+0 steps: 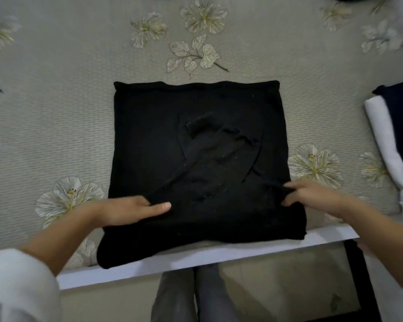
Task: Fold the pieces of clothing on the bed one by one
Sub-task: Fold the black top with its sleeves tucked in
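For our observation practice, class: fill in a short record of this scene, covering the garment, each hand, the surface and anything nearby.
garment: black garment, folded roughly square, near edge overhanging the bed
left hand: grips the garment's near-left part, thumb on top
right hand: pinches its near-right part
surface: floral bedspread
nearby: folded white and dark clothes, at the right

White left sleeve (16, 282), soft thick-looking fabric, bunched in rounded folds near the elbow, with a paler cuff edge at the frame bottom. The forearm below it is bare down to the left hand (135, 210). The right forearm (370, 231) is bare too, up to the right hand (312, 194), slightly blurred. Plain grey trousers (186, 298), both legs showing, a dark line between them, soft focus.
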Demonstrator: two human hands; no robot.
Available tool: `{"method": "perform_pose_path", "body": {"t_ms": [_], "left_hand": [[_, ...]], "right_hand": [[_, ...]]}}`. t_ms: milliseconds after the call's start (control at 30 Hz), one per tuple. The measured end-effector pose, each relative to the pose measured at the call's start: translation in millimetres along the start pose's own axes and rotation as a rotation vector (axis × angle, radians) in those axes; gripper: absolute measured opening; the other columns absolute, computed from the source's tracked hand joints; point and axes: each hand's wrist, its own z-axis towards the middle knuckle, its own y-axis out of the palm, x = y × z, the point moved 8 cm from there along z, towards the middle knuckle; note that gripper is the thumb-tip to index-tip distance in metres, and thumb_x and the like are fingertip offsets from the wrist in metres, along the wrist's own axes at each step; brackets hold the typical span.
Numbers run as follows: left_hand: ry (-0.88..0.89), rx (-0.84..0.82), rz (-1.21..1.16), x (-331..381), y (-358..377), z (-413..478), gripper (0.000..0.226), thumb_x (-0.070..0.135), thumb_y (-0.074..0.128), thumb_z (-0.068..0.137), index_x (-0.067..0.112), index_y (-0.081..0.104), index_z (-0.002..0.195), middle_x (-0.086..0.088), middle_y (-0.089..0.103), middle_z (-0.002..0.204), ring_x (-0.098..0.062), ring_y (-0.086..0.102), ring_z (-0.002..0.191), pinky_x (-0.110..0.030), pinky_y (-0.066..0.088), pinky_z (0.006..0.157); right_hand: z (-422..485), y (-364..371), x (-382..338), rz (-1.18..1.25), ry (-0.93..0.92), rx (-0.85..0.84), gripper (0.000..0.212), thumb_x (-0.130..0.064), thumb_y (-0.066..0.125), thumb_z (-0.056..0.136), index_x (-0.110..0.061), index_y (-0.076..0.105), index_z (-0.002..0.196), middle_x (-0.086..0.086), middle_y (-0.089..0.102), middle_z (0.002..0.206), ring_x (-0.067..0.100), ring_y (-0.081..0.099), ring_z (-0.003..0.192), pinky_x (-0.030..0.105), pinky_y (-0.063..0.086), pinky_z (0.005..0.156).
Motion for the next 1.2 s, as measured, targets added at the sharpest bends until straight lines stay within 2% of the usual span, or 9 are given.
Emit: {"method": "perform_pose_path", "body": {"t_ms": [100,200,300,500,700,800,900,1033,1200], "left_hand": [[0.036,-0.06,0.007,16,-36,0,0.028,0.043,0.079,0.073,0.018,0.076,0.084,-0.001,0.075,0.089,-0.016,0.072,0.084,-0.021,0.053,0.073],[0.041,0.095,0.126,33,-91,5,0.018,0.014,0.081,0.071,0.013,0.072,0.086,-0.003,0.075,0.086,-0.02,0.072,0.082,-0.028,0.056,0.073],[0.088,0.363,0.199,55,-156,8,0.019,0.014,0.078,0.076,0.02,0.07,0.092,0.003,0.074,0.087,-0.015,0.07,0.082,-0.029,0.053,0.08],[0.176,0.622,0.195,85,-247,18,0.014,0.021,0.074,0.081,0.028,0.067,0.09,0.006,0.071,0.085,-0.01,0.066,0.079,-0.024,0.046,0.068],[0.27,0.848,0.107,95,-291,37,0.006,0.022,0.071,0.084,0.02,0.066,0.087,-0.001,0.068,0.079,-0.018,0.065,0.074,-0.027,0.048,0.064],[0.281,1.049,0.092,93,-290,48,0.026,0.022,0.067,0.087,0.019,0.061,0.111,-0.007,0.066,0.109,-0.026,0.063,0.098,-0.037,0.047,0.086],[0.286,1.207,0.369,102,-251,54,0.053,0.028,0.058,0.092,0.015,0.04,0.141,-0.014,0.039,0.146,-0.031,0.034,0.135,-0.047,0.027,0.109],[0.443,1.046,0.565,115,-152,80,0.06,0.047,0.031,0.095,0.025,0.023,0.15,-0.007,0.008,0.161,-0.023,0.003,0.148,-0.044,0.007,0.115],[0.235,0.916,0.663,76,-94,117,0.06,0.061,0.006,0.094,0.043,-0.017,0.147,-0.003,-0.026,0.157,-0.02,-0.026,0.143,-0.043,-0.005,0.117]], "right_hand": [[9,-37,-30,0.079,-0.131,0.218,0.01,0.003,0.062,0.08,-0.001,0.07,0.084,0.019,0.071,0.092,0.021,0.067,0.085,0.027,0.047,0.079],[20,-63,-57,0.137,-0.205,0.341,0.009,0.002,0.063,0.08,-0.003,0.071,0.084,0.019,0.071,0.09,0.023,0.067,0.085,0.031,0.049,0.081],[35,-90,-83,0.212,-0.254,0.47,0.021,0.002,0.064,0.081,-0.017,0.073,0.079,0.002,0.073,0.079,0.01,0.069,0.073,0.02,0.052,0.068],[74,-131,-123,0.102,-0.278,0.718,0.011,-0.01,0.064,0.084,-0.008,0.07,0.094,0.012,0.071,0.091,0.027,0.066,0.088,0.045,0.053,0.084],[111,-146,-142,0.062,-0.277,0.879,0.008,-0.016,0.058,0.091,-0.013,0.065,0.095,0.008,0.067,0.092,0.023,0.062,0.086,0.028,0.043,0.073],[126,-137,-135,-0.017,-0.164,0.91,0.029,-0.019,0.055,0.093,-0.007,0.058,0.119,0.013,0.063,0.113,0.03,0.057,0.107,0.03,0.042,0.085],[118,-112,-140,-0.282,-0.142,1.002,0.056,-0.028,0.054,0.092,-0.007,0.038,0.141,0.014,0.042,0.143,0.031,0.037,0.132,0.046,0.028,0.107],[103,-37,-159,-0.632,-0.454,0.924,0.061,-0.041,0.044,0.091,-0.019,0.034,0.148,0.007,0.027,0.157,0.025,0.021,0.145,0.048,0.017,0.112],[122,-9,-113,-0.856,-0.33,0.709,0.062,-0.056,0.026,0.094,-0.033,0.021,0.151,0.003,0.016,0.16,0.024,0.012,0.148,0.049,0.012,0.116]]}}
